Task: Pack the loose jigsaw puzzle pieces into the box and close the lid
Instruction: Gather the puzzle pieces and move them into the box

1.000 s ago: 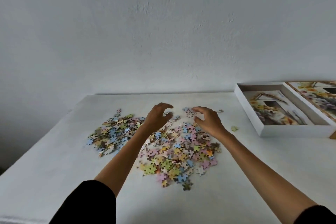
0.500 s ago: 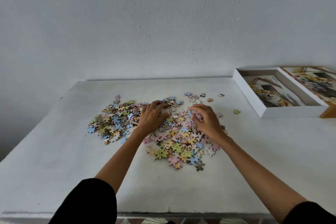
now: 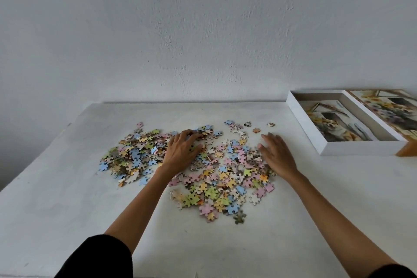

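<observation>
The puzzle pieces (image 3: 214, 178) lie scattered on the counter (image 3: 67, 187) under both hands, with the open box (image 3: 361, 148) well off to their right. The right hand (image 3: 277, 156), fingers flat, is nearer it. The left hand (image 3: 182, 151) rests with fingers loosely bent, gripping nothing.

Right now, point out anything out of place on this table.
Nothing looks damaged. A few stray pieces lie apart from the main pile, on its far side toward the open box, easy to miss when gathering.
</observation>
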